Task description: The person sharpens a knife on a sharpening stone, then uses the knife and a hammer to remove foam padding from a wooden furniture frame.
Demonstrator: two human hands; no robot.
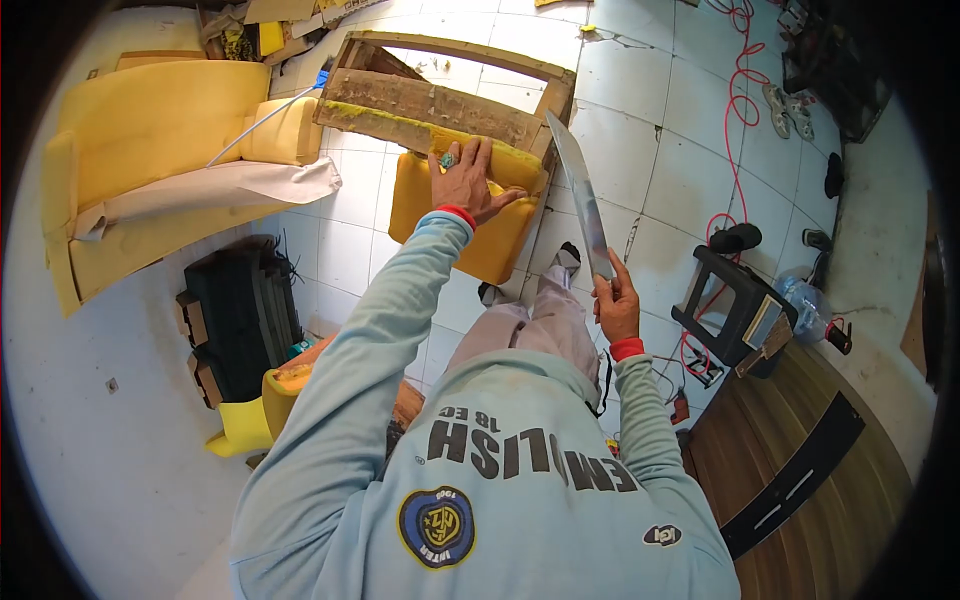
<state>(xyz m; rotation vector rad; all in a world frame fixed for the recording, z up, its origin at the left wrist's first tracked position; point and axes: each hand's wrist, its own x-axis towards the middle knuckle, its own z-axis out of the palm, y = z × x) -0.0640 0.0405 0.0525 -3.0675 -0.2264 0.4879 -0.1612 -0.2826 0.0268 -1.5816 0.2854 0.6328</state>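
My left hand (466, 182) lies with fingers spread on yellow foam (515, 165) along the near edge of a wooden frame (430, 97). A thicker yellow foam cushion (490, 245) sits just below that hand. In my right hand (615, 302), the fingers are wrapped round the near end of a long knife (580, 185); its handle is hidden in the grip. The blade points up and away, its tip beside the frame's right side, apart from the foam.
A yellow foam-covered sofa part (160, 130) with pale cloth (210, 195) stands at left, near a dark green case (240, 310). At right are a black stool (725, 310), a red hose (735, 150), a water bottle (800, 303) and a wooden panel (800, 430). Tiled floor (650, 210) lies between.
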